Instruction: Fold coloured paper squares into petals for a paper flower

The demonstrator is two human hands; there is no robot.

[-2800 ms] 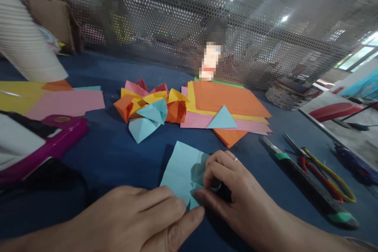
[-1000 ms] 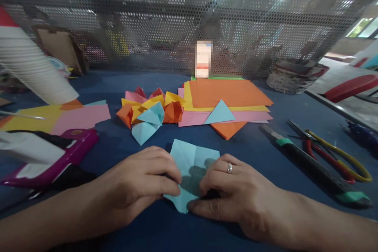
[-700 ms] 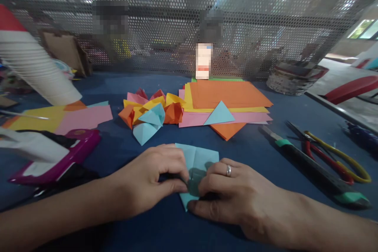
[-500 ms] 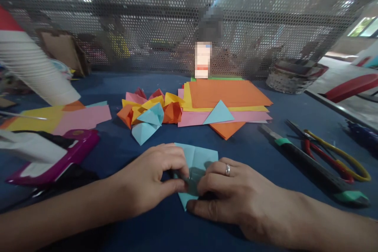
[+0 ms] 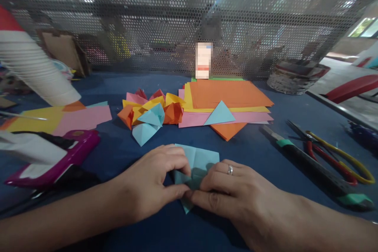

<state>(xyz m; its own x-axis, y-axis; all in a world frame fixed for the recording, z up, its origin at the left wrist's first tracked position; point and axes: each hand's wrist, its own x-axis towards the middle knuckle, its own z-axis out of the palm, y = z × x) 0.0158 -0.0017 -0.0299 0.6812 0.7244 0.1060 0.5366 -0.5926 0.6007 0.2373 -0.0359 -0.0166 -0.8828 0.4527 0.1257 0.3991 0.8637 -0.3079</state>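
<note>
A light-blue sheet of origami paper [image 5: 201,157] with crease lines lies on the blue table between my hands, one pointed corner toward me. My left hand [image 5: 156,179] grips its left side with curled fingers and thumb. On the right side, my right hand [image 5: 233,189], with a ring on one finger, presses and pinches the paper near the lower fold. Both thumbs nearly meet there; the fingertips hide part of the fold. Just beyond sit several folded paper pieces [image 5: 150,110] in orange, yellow, pink and blue. A folded blue triangle [image 5: 221,114] rests on the paper stack.
Coloured sheets [image 5: 230,94] are stacked at the back. To the right lie a utility knife [image 5: 313,165] and red-and-yellow-handled pliers [image 5: 339,157]. On the left are a purple tool [image 5: 79,145], stacked paper cups [image 5: 38,67] and loose paper [image 5: 85,118]. A perforated metal panel [image 5: 165,27] stands behind.
My right thumb has moved up from the paper's lower corner toward my left thumb, at the fold. The surrounding things stay put.
</note>
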